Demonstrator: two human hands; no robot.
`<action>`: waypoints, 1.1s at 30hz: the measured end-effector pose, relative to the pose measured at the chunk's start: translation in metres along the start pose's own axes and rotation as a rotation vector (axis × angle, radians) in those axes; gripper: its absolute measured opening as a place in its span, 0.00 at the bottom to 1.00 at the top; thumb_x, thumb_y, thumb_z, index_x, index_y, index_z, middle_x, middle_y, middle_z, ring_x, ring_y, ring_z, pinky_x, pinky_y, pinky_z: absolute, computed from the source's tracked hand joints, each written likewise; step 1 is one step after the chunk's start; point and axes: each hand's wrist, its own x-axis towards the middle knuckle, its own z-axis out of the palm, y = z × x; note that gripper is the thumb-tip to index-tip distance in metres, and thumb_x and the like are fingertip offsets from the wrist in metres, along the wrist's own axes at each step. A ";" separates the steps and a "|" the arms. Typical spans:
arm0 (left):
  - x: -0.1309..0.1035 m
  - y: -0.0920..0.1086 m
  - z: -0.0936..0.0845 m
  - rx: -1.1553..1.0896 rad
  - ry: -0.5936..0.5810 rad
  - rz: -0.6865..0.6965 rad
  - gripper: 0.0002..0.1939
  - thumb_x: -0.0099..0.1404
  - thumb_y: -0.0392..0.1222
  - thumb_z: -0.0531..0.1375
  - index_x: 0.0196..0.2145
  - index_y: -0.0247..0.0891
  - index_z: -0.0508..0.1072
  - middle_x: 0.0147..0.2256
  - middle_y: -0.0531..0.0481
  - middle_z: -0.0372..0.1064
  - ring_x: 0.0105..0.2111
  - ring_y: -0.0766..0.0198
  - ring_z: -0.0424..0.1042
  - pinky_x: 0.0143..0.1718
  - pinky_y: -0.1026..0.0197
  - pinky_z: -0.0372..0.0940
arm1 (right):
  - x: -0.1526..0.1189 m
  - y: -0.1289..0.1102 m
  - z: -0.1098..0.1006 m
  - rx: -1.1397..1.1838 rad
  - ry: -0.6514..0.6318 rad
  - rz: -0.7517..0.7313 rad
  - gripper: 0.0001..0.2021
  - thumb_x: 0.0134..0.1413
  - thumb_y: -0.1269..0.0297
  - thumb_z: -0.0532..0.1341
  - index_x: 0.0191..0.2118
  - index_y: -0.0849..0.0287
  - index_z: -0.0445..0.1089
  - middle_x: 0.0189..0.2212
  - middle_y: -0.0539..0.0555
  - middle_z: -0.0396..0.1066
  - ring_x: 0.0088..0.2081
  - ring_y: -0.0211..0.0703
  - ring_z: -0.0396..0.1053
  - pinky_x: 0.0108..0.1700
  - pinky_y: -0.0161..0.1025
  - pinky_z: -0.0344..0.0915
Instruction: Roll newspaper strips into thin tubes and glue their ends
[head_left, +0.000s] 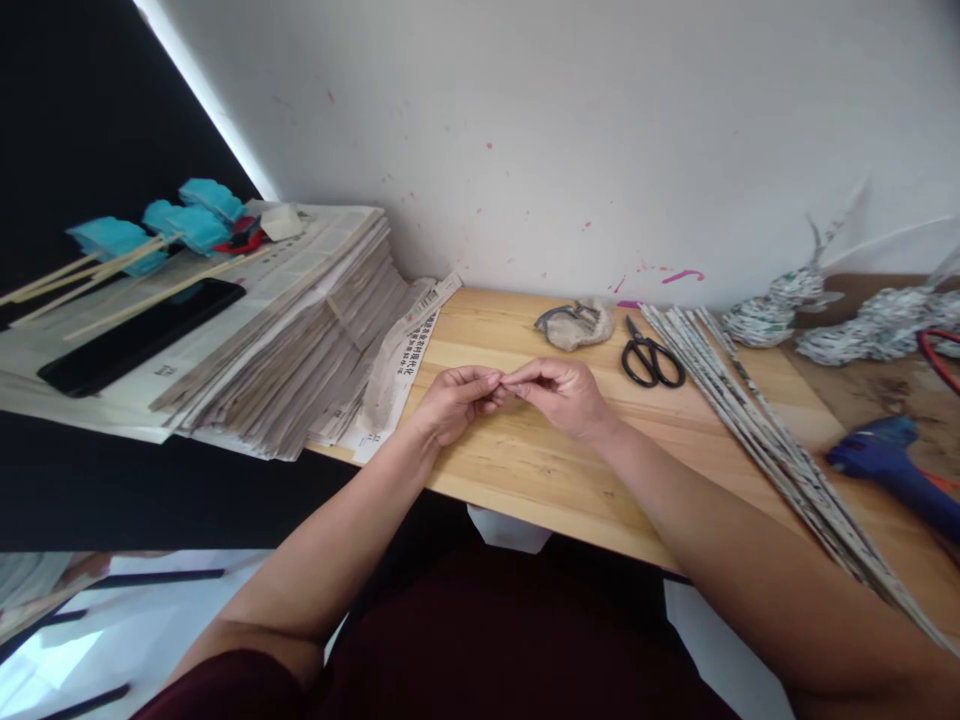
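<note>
Above the wooden table my left hand (456, 402) and my right hand (564, 396) meet at the fingertips. Both are closed in a pinch, thumbs against fingers. Whatever lies between the fingertips is too small to make out. Black-handled scissors (651, 362) lie to the right of my right hand. Behind the hands rests a greyish-beige crumpled lump (586, 325) with a dark strip on it. Left of my left hand, a loose printed newspaper sheet (401, 375) lies partly on the table.
A tall newspaper stack (300, 350) stands left, carrying a black phone (142, 335) and blue pieces on sticks (202, 225). Long rolled-paper sticks (757, 430) lie at right, near a blue glue gun (892, 460) and woven paper pieces (772, 305). A white wall (525, 130) rises behind.
</note>
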 end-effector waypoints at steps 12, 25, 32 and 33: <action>0.000 0.008 0.000 -0.051 -0.077 -0.129 0.11 0.50 0.36 0.71 0.31 0.28 0.78 0.24 0.47 0.73 0.25 0.70 0.72 0.25 0.70 0.64 | -0.001 -0.007 -0.001 -0.153 -0.012 -0.128 0.08 0.56 0.71 0.63 0.39 0.54 0.78 0.35 0.53 0.79 0.36 0.40 0.76 0.40 0.39 0.72; 0.000 0.005 0.002 0.012 -0.057 -0.029 0.11 0.51 0.39 0.72 0.31 0.31 0.79 0.26 0.47 0.75 0.26 0.71 0.72 0.28 0.69 0.65 | -0.001 -0.002 -0.002 -0.058 0.022 -0.008 0.05 0.56 0.66 0.64 0.38 0.56 0.78 0.35 0.53 0.79 0.37 0.42 0.77 0.44 0.43 0.73; 0.000 0.005 0.001 0.055 -0.023 0.004 0.12 0.49 0.40 0.72 0.30 0.32 0.79 0.26 0.47 0.75 0.26 0.70 0.72 0.29 0.68 0.64 | 0.000 -0.002 0.002 0.111 0.008 0.094 0.06 0.54 0.63 0.66 0.37 0.57 0.78 0.33 0.54 0.79 0.35 0.42 0.77 0.43 0.43 0.73; 0.000 0.005 0.001 0.057 -0.023 0.005 0.12 0.49 0.40 0.72 0.30 0.32 0.78 0.26 0.47 0.75 0.25 0.70 0.71 0.29 0.68 0.64 | 0.000 -0.002 0.003 0.121 0.003 0.105 0.06 0.54 0.62 0.66 0.37 0.57 0.78 0.33 0.54 0.79 0.35 0.42 0.77 0.42 0.44 0.73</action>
